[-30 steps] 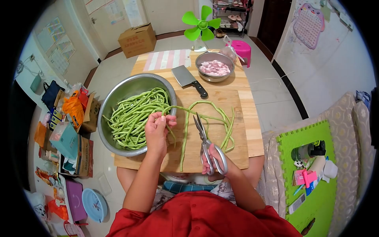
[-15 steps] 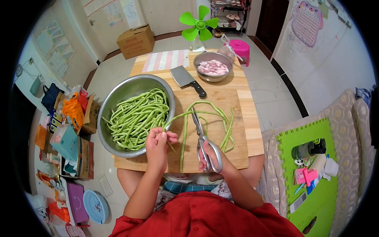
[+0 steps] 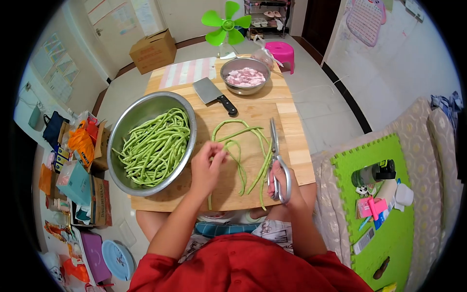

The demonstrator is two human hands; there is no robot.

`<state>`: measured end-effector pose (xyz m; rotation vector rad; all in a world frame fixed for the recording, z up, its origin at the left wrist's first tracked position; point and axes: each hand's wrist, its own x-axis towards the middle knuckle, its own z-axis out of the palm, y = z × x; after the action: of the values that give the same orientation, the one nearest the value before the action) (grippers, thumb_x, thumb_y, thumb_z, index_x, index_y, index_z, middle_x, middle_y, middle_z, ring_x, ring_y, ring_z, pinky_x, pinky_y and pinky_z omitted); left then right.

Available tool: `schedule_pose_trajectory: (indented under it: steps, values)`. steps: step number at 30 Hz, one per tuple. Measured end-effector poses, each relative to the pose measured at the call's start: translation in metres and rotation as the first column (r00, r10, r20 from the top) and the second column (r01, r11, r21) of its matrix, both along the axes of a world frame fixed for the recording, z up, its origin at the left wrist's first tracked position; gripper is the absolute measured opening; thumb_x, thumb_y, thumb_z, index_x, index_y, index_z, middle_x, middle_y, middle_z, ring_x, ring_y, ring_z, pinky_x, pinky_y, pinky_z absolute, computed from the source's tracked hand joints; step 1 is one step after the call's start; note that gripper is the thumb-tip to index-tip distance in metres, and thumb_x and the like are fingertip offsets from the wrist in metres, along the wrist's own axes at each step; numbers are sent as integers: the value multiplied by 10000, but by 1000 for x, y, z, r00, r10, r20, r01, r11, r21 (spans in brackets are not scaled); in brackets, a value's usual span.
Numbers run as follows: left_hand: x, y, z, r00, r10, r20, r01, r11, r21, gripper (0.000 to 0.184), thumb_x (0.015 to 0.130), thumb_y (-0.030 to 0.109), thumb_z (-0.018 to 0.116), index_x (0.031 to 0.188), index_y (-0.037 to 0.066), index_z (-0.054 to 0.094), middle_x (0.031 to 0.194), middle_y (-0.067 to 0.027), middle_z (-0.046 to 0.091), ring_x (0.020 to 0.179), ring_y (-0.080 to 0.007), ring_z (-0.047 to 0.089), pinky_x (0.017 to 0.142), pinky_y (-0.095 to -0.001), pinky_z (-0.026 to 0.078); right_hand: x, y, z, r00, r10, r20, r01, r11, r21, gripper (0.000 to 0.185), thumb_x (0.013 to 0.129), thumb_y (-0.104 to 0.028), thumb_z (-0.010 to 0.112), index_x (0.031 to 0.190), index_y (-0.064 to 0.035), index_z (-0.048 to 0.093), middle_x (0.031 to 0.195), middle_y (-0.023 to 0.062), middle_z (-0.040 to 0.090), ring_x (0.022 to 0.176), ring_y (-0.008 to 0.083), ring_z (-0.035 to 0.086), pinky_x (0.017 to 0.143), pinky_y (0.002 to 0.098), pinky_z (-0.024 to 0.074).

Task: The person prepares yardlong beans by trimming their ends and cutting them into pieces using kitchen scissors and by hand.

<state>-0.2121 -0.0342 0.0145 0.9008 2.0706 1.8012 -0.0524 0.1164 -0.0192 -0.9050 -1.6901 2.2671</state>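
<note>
My left hand [image 3: 208,164] is over the wooden cutting board [image 3: 253,117], fingers pinched on a long green bean [image 3: 239,163] that curls down to its right. Part of the bean is hidden by the fingers. My right hand [image 3: 278,171] is wrapped around the handles of metal scissors [image 3: 274,138], whose blades point away from me. Several more long beans [image 3: 265,165] lie in loops between the two hands. Left of my left hand, a large metal basin [image 3: 113,160] holds a heap of long green beans [image 3: 153,146].
A cleaver [image 3: 209,92] lies beyond the beans, beside a metal bowl [image 3: 245,90] of raw meat pieces [image 3: 246,76]. A green fan [image 3: 227,24] stands behind the table. At right, a green foam mat [image 3: 384,219] carries a bottle and small items.
The scissors have moved right, away from the bean they were at, and their blades now point straighter ahead. My left hand has moved right, away from the basin's rim. The view has shifted slightly.
</note>
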Motion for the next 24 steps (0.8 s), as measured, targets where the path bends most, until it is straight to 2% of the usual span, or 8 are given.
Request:
schedule_pose_trajectory:
  steps: [3, 6, 8, 10, 15, 16, 18, 24]
  values:
    - [-28, 45, -6, 999, -14, -35, 13, 1000, -22, 76, 869, 27, 548, 935, -8, 535, 841, -90, 623, 764, -136, 616, 665, -245, 507, 3, 8, 5, 994, -102, -50, 102, 995, 10, 479, 894, -476, 521, 661, -61, 472, 483, 20, 446, 402, 115, 485, 383, 243, 415]
    - [-47, 77, -36, 948, -23, -318, -61, 966, -252, 163, 779, 40, 644, 912, -16, 568, 835, -139, 639, 731, -227, 626, 670, -311, 498, 1, 13, -3, 990, -110, 89, 95, 983, 159, 427, 862, -402, 609, 639, -60, 483, 491, 27, 472, 419, 112, 507, 386, 238, 419]
    - [-53, 84, -49, 751, -151, -643, -200, 876, -439, 248, 719, 46, 676, 929, 9, 549, 871, -151, 612, 832, -313, 595, 728, -393, 477, 0, 15, -5, 980, -148, 130, 116, 967, 226, 377, 808, -331, 688, 642, -45, 507, 509, 46, 512, 438, 112, 525, 401, 252, 421]
    - [-55, 88, -61, 742, -140, -655, -197, 889, -413, 245, 695, 63, 684, 895, 24, 548, 862, -155, 589, 859, -363, 548, 754, -452, 435, -3, 18, -24, 966, -215, 143, 84, 787, 612, 344, 764, -294, 723, 665, -29, 528, 528, 66, 538, 471, 121, 542, 455, 289, 437]
    - [-54, 82, -46, 560, -176, -809, -323, 853, -410, 184, 726, 83, 666, 866, 34, 555, 833, -153, 584, 813, -350, 557, 694, -411, 450, -13, 23, -31, 916, -340, 212, 46, 616, 787, 324, 693, -259, 759, 704, -8, 554, 628, 124, 597, 568, 236, 568, 568, 366, 448]
    - [-45, 77, -33, 559, -178, -810, -324, 852, -411, 184, 726, 83, 666, 866, 34, 555, 833, -153, 584, 813, -350, 557, 694, -411, 450, -12, 25, -28, 917, -328, 226, 31, 626, 780, 333, 678, -263, 769, 710, -7, 559, 645, 133, 602, 575, 255, 566, 570, 373, 448]
    - [-17, 68, -13, 867, -51, -496, -178, 898, -403, 172, 743, 120, 680, 818, 16, 567, 757, -138, 607, 717, -315, 588, 633, -379, 466, -11, 27, -28, 916, -318, 244, 18, 640, 768, 343, 663, -266, 780, 717, -5, 563, 662, 143, 608, 582, 273, 564, 572, 380, 448]
    - [16, 78, -37, 963, -203, -178, 59, 800, -597, 263, 704, 227, 746, 780, 6, 627, 707, -147, 637, 674, -266, 633, 632, -359, 494, -13, 34, -55, 918, -322, 230, 38, 650, 759, 335, 617, -204, 813, 716, -4, 564, 627, 122, 598, 548, 219, 557, 547, 353, 447]
